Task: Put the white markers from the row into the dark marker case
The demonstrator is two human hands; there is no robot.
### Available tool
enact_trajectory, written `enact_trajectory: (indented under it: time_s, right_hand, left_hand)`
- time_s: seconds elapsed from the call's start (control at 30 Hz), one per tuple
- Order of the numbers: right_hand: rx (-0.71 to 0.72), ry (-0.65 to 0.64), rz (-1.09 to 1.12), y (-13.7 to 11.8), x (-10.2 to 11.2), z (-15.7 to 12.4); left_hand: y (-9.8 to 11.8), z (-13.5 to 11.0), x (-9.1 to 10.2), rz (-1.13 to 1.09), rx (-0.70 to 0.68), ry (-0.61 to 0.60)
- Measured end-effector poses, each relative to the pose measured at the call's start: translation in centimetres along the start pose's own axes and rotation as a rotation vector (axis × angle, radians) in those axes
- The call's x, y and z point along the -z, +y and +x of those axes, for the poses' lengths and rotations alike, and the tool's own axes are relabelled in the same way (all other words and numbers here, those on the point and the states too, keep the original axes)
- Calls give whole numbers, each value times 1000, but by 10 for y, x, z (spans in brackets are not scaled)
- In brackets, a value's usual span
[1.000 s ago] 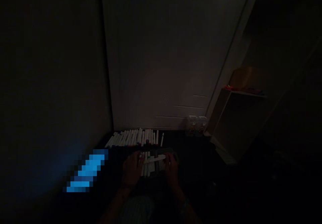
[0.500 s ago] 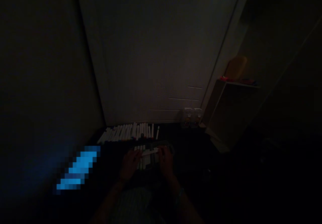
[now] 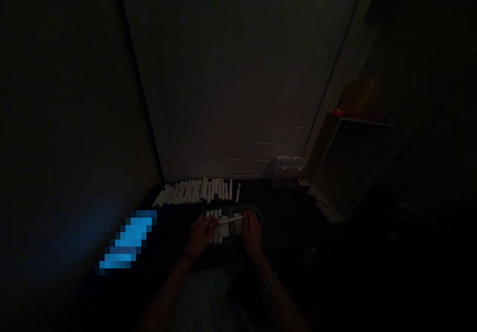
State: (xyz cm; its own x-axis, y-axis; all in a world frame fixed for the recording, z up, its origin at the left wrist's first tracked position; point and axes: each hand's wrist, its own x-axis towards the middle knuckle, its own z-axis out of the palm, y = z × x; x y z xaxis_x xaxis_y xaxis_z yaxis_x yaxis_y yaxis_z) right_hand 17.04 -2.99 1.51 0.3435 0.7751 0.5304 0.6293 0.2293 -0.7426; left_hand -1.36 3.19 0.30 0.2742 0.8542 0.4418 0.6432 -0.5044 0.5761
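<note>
In the dim head view, a white marker [image 3: 230, 219] lies crosswise between my two hands. My left hand [image 3: 203, 232] is closed on its left end, and my right hand [image 3: 252, 229] pinches the right end. Beneath it sits a shallow clear case [image 3: 257, 212] with a divider near its middle. Several white markers [image 3: 210, 214] lie side by side in the left part of the case. Behind the case a long row of white markers [image 3: 194, 191] lies on the dark table, with one marker [image 3: 238, 193] a little apart at the right end.
Two clear containers [image 3: 282, 171] with labels stand against the pale wall [image 3: 231, 73]. To the right is a box-like cabinet [image 3: 350, 158] with an orange thing [image 3: 357, 96] on top. A pixelated blue screen [image 3: 128, 242] glows at the left.
The whole scene has shifted slightly right and up as my head moved. Both hands still hold the marker above the case, and its tilt is slightly different.
</note>
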Motion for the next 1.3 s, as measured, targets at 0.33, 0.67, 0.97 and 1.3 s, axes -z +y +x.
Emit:
enact_trajectory:
  time_s: [0.33, 0.67, 0.97, 1.3]
  right_hand:
    - [-43, -19, 130, -2, 5, 0]
    - [-159, 133, 211, 3, 8, 1]
    - [-157, 166, 274, -5, 13, -3]
    - [-216, 169, 424, -17, 19, 9]
  left_hand:
    - [12, 0, 7, -99, -15, 26]
    - [29, -19, 22, 193, -41, 58]
    - [26, -32, 9, 395, -311, -105]
    - [35, -29, 21, 230, -152, 52]
